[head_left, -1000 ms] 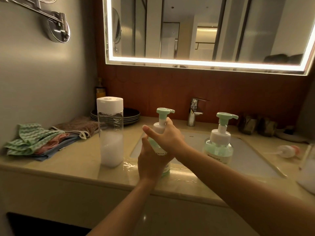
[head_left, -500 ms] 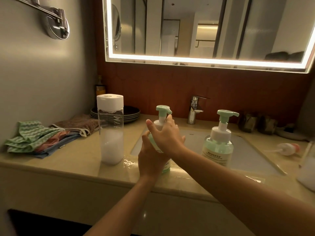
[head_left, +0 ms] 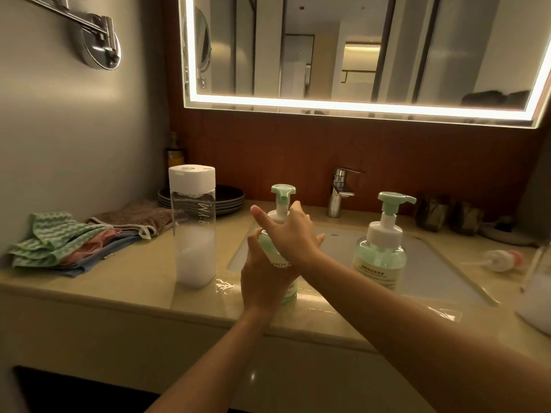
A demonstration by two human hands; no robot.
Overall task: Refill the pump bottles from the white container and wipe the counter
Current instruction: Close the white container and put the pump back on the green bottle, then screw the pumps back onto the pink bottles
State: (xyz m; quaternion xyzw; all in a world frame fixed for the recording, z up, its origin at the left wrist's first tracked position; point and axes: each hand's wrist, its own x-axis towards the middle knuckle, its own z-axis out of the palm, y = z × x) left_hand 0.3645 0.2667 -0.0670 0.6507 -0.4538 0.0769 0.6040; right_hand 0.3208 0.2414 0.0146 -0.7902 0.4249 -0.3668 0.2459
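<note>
Near pump bottle [head_left: 275,251] is standing upright on the counter [head_left: 119,287] at the front edge of the sink [head_left: 432,263], long axis vertical, pump head on top; can't tell which way its nozzle is aiming. Left hand [head_left: 262,281] is gripping the body, fingers wrapping round it. Right hand [head_left: 290,234] is closing over the white collar, index finger sticking out left. Its fill level is hiding behind the hands. White container [head_left: 193,228] is standing capped just left, holding white liquid in roughly its lower half. Second pump bottle [head_left: 380,248] is sitting upright to the right, nozzle pointing right, holding pale green liquid. Water [head_left: 226,284] is glinting round the bases.
</note>
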